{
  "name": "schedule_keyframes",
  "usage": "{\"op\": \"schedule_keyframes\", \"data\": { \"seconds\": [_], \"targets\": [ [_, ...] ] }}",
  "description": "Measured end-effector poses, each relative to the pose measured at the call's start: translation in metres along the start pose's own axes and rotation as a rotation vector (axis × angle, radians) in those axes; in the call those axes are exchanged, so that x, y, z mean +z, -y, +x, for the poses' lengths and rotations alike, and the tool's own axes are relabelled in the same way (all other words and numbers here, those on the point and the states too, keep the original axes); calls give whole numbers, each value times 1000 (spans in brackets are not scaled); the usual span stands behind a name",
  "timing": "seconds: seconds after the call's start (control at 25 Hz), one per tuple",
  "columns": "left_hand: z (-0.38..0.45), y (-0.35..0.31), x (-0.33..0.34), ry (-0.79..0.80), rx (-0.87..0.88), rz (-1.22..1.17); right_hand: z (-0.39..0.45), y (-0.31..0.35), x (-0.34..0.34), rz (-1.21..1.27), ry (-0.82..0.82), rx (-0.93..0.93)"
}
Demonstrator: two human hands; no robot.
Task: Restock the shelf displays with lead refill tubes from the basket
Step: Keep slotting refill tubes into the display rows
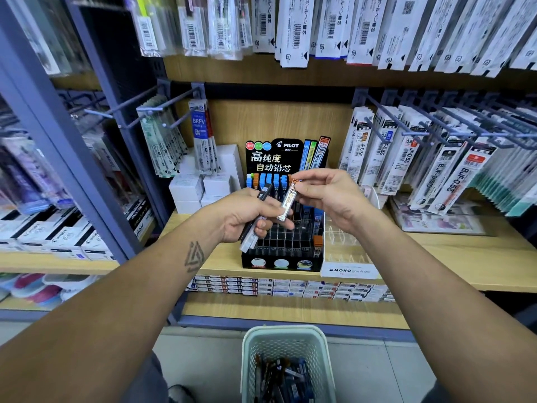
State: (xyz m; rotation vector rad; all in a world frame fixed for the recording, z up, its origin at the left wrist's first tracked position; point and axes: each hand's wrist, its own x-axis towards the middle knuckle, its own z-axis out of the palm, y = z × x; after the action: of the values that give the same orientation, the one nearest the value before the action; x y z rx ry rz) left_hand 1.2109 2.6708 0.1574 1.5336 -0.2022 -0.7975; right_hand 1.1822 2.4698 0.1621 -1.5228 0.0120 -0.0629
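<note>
A black Pilot lead display [283,257] with a grid of slots stands on the wooden shelf; blue and orange-capped tubes fill its back row and right side. My left hand [250,216] is closed around a small bundle of lead refill tubes [252,232] just above the display's left front. My right hand [325,193] pinches one orange-capped HB lead tube [287,203] by its top, tilted, over the display's middle. On the floor below sits a pale green mesh basket [250,359] holding several more tubes.
A clear Mono display [348,266] stands right of the Pilot one. White boxes [200,187] sit behind on the left. Packaged pen refills hang on pegs left, right and above. Flat boxes [290,287] line the shelf underneath.
</note>
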Motion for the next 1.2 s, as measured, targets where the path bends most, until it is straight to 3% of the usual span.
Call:
{"op": "schedule_keyframes", "data": {
  "seconds": [0.2,0.52,0.72,0.88,0.96,1.08,1.2],
  "targets": [
    [4,0,-8,-133,-29,4,-1,9,-12,-221,-30,-36],
    [4,2,-10,-154,-9,26,-21,-4,-37,-849,147,-124],
    [6,0,0,-153,-11,17,-21,-9,-45,-872,13,-215],
    [9,1,1,-156,-15,37,-20,-6,-42,-683,-14,-230],
    [9,1,0,-159,-13,37,-17,-9,-43,-799,-61,-283],
    [10,1,1,-155,-11,44,-18,-18,-43,-1036,13,-273],
    [11,1,3,-151,-8,38,-21,-27,-42,-1098,61,-252]
  ]
}}
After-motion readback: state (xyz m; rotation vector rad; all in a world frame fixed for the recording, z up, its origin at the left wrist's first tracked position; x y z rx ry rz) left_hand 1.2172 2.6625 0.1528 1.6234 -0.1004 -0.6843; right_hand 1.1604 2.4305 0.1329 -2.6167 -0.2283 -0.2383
